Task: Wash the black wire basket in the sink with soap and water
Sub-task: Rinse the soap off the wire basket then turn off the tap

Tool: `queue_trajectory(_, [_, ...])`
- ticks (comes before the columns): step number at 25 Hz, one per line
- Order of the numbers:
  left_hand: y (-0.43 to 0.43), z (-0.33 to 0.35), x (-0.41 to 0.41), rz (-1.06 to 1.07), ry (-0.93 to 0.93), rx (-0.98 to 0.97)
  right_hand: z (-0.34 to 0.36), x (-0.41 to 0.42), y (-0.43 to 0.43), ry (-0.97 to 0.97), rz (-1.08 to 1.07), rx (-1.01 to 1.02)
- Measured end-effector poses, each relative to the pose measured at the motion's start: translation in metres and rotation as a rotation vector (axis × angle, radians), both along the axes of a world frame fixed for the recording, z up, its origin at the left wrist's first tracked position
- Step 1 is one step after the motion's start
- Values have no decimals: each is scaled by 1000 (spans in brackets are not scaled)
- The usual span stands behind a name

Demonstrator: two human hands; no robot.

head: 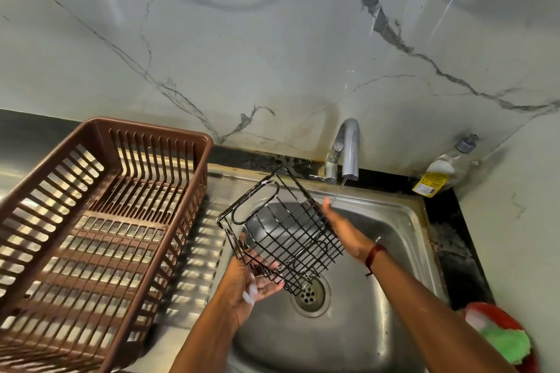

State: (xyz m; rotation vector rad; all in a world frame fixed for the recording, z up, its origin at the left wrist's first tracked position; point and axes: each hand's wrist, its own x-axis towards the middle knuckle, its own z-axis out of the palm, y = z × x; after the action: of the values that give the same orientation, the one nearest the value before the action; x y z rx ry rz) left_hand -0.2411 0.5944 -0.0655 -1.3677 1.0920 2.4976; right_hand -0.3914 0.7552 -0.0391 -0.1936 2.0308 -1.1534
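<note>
Black wire basket (280,232) tilted over steel sink (403,254).
Soapy left hand (254,278) clamped underneath; right hand (342,225) open-flat against its side. Brown crate (100,233) alongside left.

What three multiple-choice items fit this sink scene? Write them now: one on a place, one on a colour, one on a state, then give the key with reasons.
1. Where does the large slatted crate stand?
A. On the draining board left of the sink
B. Inside the sink
C. Right of the tap

2. What colour is the scrubber in the red dish?
A. Blue
B. Green
C. Black

3. What is the state of the tap?
A. Shut off
B. Running a thin stream
C. Hidden from view

Key:
1 A, the brown crate sits left of the sink.
2 B, the fuzzy pad at the lower right is bright green.
3 B, a thin stream falls from the spout onto the right hand, while the soapy left hand holds the black wire basket over the drain.
</note>
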Motion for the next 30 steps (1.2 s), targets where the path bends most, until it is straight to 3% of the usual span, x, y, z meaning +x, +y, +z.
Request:
queue_trajectory(4, [-2,-6,-5,12,-11,52,28,-2,-18,69,-5,-189])
queue_trajectory(8, [-3,-5,-4,81,-8,92,-6,-3,0,74,26,-46])
queue_trajectory(11, [-8,-4,-3,90,2,118,-34,-4,22,13,-89,56])
queue_trajectory(16, [5,-7,-2,78,-35,112,-1,2,8,97,-109,-110])
queue_trajectory(24, [4,0,0,80,17,189,-16,-5,22,40,-47,84])
queue_trajectory(30, [10,1,1,39,18,186,17,-9,-12,122,74,-55])
